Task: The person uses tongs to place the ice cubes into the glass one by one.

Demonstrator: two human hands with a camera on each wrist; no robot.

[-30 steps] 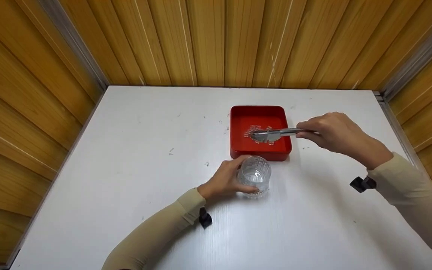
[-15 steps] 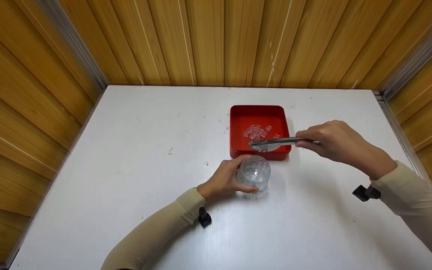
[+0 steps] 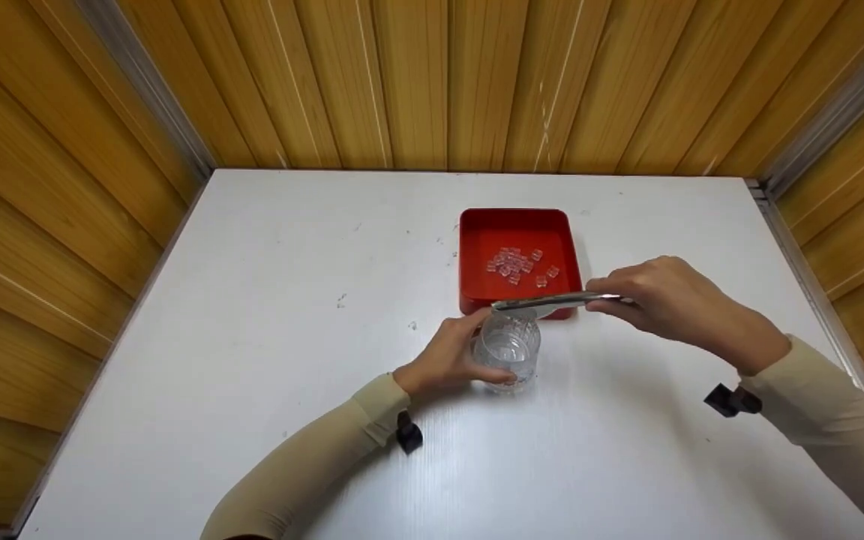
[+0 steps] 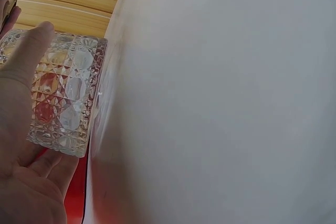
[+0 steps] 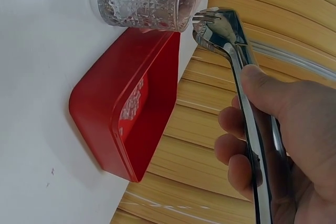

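Observation:
My left hand (image 3: 447,358) grips a clear cut-glass tumbler (image 3: 508,351) standing on the white table. In the left wrist view its thumb (image 4: 32,48) lies along the patterned side and the other fingers reach round below. My right hand (image 3: 668,309) holds silver metal tongs (image 3: 563,299). Their tips overlap the glass's far rim in the head view, and are right by its mouth in the right wrist view. I cannot tell whether a cube is between the tips. Behind the glass, small clear cubes (image 3: 511,261) lie in a red square box (image 3: 487,229).
The box stands just beyond the glass, close to it, with its front wall partly behind the tongs. Wood-patterned walls (image 3: 417,82) enclose the back and sides of the white table (image 3: 289,247). Small dark marks dot the tabletop.
The tongs have come up out of the red box and moved toward me, from over the cubes to the glass's rim. The left hand and the glass have stayed in place.

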